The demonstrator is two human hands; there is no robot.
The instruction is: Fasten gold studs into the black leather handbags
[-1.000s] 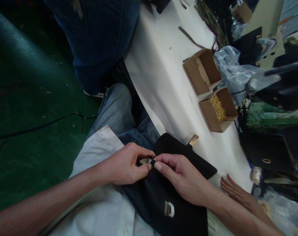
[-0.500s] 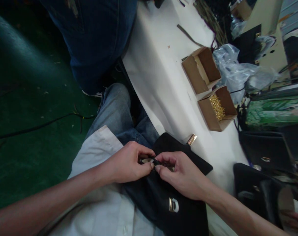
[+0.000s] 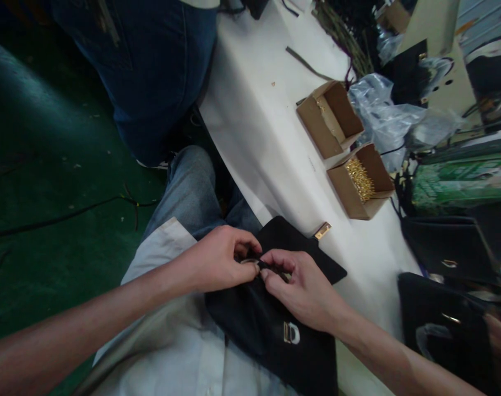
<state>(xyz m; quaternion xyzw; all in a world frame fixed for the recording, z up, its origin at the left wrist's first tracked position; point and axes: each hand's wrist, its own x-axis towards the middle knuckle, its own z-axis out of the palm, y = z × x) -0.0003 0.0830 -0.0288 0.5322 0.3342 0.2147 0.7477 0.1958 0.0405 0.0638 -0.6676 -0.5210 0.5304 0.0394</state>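
Black flap handbag (image 3: 271, 344) held low against the white shirt front (image 3: 172, 352), over the lap; its opened flap (image 3: 281, 242) is spread across the near edge of the white table (image 3: 259, 110). On the bag's body, a gold-toned lock fitting (image 3: 292, 333) is seen; at the flap's tip, a gold-toned clasp plate (image 3: 323, 230).

At the bag's upper side, a small black piece (image 3: 261, 264) is pinched between thumb and fingers of the left hand (image 3: 221, 258) and of the right hand (image 3: 300, 283), fingertips nearly meeting. Its exact form is hidden by the fingers.

Toward the table's far edge, two open cardboard boxes are set side by side: the nearer box (image 3: 344, 187) filled with small gold-toned pieces (image 3: 361, 179), the farther box (image 3: 316, 131) holding no visible heap. Near the far right corner, more black bags (image 3: 448, 245) are seen, one touched by another person's hand (image 3: 500, 333). Beyond the boxes, clear plastic wrapping (image 3: 370, 102) is bunched; a dark strip (image 3: 308, 63) is laid farther along.
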